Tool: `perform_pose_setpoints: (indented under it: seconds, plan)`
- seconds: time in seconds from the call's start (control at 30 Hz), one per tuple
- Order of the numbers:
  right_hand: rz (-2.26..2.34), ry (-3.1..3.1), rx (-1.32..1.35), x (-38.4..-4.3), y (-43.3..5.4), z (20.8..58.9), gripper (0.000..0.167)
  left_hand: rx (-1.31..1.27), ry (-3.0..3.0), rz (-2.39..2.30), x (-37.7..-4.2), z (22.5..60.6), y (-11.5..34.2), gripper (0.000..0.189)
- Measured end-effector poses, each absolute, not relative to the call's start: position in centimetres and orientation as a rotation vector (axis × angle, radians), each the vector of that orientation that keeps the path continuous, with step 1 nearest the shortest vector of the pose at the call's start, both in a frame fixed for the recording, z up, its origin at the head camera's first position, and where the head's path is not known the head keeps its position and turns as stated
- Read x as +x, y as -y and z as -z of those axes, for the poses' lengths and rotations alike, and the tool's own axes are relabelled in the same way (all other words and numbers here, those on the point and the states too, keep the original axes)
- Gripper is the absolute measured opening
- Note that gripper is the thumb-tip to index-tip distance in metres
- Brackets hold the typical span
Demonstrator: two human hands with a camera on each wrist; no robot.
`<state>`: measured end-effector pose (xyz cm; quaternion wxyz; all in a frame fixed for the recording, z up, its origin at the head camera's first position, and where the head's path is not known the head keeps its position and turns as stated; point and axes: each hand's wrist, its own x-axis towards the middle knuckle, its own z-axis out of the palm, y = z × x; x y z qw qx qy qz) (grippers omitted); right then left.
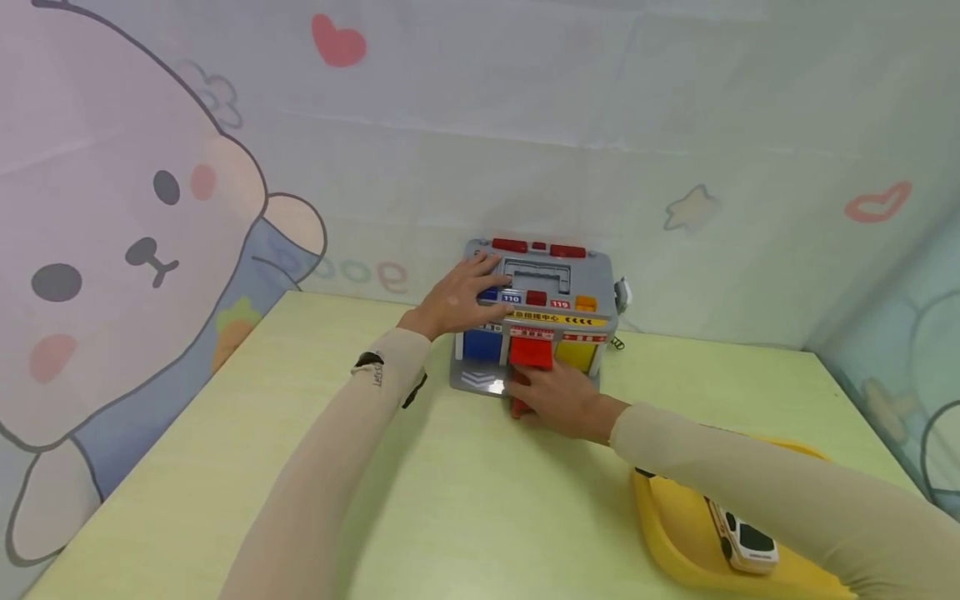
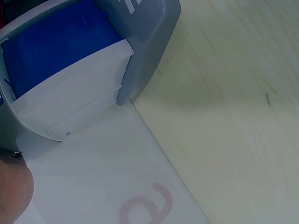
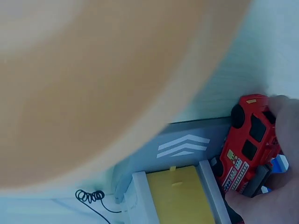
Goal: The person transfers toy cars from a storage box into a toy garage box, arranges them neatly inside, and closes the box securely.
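Observation:
A grey toy emergency station [image 1: 597, 275] stands against the back wall, with a blue door [image 1: 482, 345], a raised red door [image 1: 532, 353] and a yellow door [image 1: 576, 356]. My left hand [image 1: 459, 300] rests on the left side of its roof, fingers spread. At the middle bay, my right hand [image 1: 561, 400] grips a red toy car [image 3: 250, 135] by its sides. One end of the car points into the bay and the other sticks out over the front ledge. Most of the car is hidden by the hand in the head view.
A yellow tray [image 1: 660, 533] lies at the front right, partly under my right forearm, with a white toy car [image 1: 750, 546] in it. A coiled black cord [image 3: 91, 196] runs from the station's side. The pale table [image 1: 420, 508] meets a printed cloth wall behind.

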<state>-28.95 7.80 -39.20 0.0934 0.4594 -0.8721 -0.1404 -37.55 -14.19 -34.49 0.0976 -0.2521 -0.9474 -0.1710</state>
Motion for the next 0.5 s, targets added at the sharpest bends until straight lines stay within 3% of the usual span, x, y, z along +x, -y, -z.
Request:
perform_pose_setpoints:
  seconds: [0.13, 0.3, 0.5]
  plan:
    - [0.417, 2.614, 1.347, -29.16, -7.82, 39.18, 0.046, -0.752, 2.810, 0.493, -37.62, 34.49, 14.23, 0.063]
    - [0.532, 2.529, 1.341, -29.30, -8.13, 39.22, 0.064, -0.752, 2.800, 0.486, -37.64, 34.46, 14.23, 0.062]
    - [0.671, 2.342, 1.353, -29.35, -8.56, 39.31, 0.056, -0.740, 2.803, 0.496, -37.51, 34.48, 14.17, 0.063]
